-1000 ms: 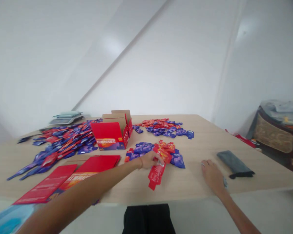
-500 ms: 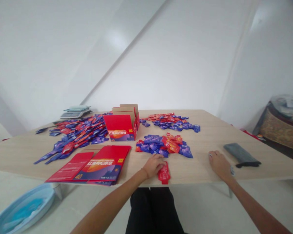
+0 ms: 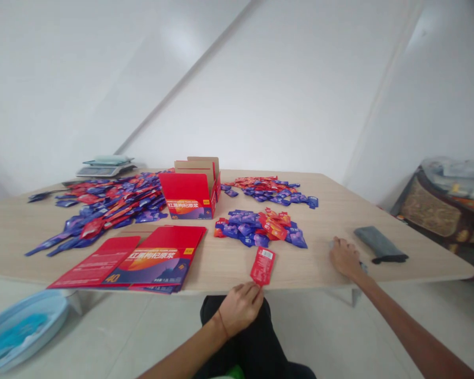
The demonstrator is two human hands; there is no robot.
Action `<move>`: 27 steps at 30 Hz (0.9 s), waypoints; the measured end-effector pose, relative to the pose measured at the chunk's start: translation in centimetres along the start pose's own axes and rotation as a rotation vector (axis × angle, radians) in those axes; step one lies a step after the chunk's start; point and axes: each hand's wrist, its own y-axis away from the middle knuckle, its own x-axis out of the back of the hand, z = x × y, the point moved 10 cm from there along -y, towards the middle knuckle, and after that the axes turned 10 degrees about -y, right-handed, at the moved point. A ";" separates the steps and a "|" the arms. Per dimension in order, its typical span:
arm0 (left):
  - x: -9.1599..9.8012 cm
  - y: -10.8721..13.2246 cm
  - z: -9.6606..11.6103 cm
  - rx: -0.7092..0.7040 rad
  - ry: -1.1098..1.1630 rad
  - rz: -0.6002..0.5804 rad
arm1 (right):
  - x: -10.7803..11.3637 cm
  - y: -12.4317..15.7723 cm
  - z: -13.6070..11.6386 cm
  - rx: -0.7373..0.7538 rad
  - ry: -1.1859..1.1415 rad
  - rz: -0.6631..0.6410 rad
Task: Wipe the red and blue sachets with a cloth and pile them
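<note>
My left hand (image 3: 243,308) is closed in front of the table's near edge, its fingertips pinching the narrow lower end of a red sachet (image 3: 263,265). The sachet lies over the tabletop near that edge, with its printed back and white label patch facing up. Just beyond it is a small pile of purple and red-orange sachets (image 3: 248,227). My right hand (image 3: 345,258) rests low on the table to the right, its fingers curled. Small greyish bits show at its edges, but what it covers or holds is mostly hidden. A folded grey cloth (image 3: 380,245) lies right beside it.
Flattened red boxes (image 3: 168,258) are stacked at the left front. Behind them stand opened red boxes (image 3: 187,197), between a large sachet heap (image 3: 118,202) and a farther pile (image 3: 266,188). A scale (image 3: 105,167) stands back left; a blue basin (image 3: 43,310) is below the table.
My left hand has moved toward me from the sachet's upper end to its lower end at the table edge. My right hand has shifted slightly, and the whole view has swung a little.
</note>
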 end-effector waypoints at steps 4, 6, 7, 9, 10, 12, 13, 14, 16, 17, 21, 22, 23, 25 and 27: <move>0.3 0.6 -1.4 0.027 0.107 0.097 | 1.4 -0.7 0.7 -0.005 -0.222 0.018; 0.3 0.8 -2.0 0.049 0.166 0.112 | 3.0 -0.9 0.0 0.003 -0.345 0.026; 0.3 0.9 -2.3 0.058 0.195 0.116 | 4.2 -0.8 -1.0 0.013 -0.432 0.049; 0.1 1.3 -2.6 0.074 0.247 0.128 | 7.4 0.1 -4.9 0.100 -0.603 0.124; 0.0 1.5 -2.7 0.080 0.270 0.134 | 8.9 0.9 -7.8 0.173 -0.656 0.146; -0.2 1.8 -2.8 0.094 0.308 0.156 | 11.0 3.4 -15.3 0.409 -0.732 0.076; -0.3 1.9 -2.9 0.108 0.322 0.172 | 11.6 4.9 -19.2 0.531 -0.749 0.017; -0.4 2.0 -3.0 0.124 0.334 0.187 | 12.0 6.5 -22.8 0.639 -0.754 -0.040; -0.4 2.1 -3.2 0.164 0.352 0.212 | 11.8 9.2 -28.5 0.767 -0.733 -0.153; -0.4 2.1 -3.3 0.180 0.356 0.216 | 11.2 10.3 -30.6 0.798 -0.721 -0.206; -0.4 2.0 -3.2 0.205 0.373 0.213 | 7.7 12.0 -34.0 0.807 -0.694 -0.400; -0.4 2.0 -3.2 0.205 0.379 0.217 | 6.9 11.9 -33.9 0.810 -0.685 -0.419; -0.4 2.1 -3.2 0.206 0.386 0.228 | 6.3 11.5 -33.5 0.813 -0.674 -0.423; -0.4 2.3 -3.3 0.211 0.400 0.253 | 5.2 10.0 -31.9 0.793 -0.653 -0.406; -0.5 2.5 -3.5 0.223 0.418 0.270 | 4.4 7.4 -29.3 0.705 -0.650 -0.357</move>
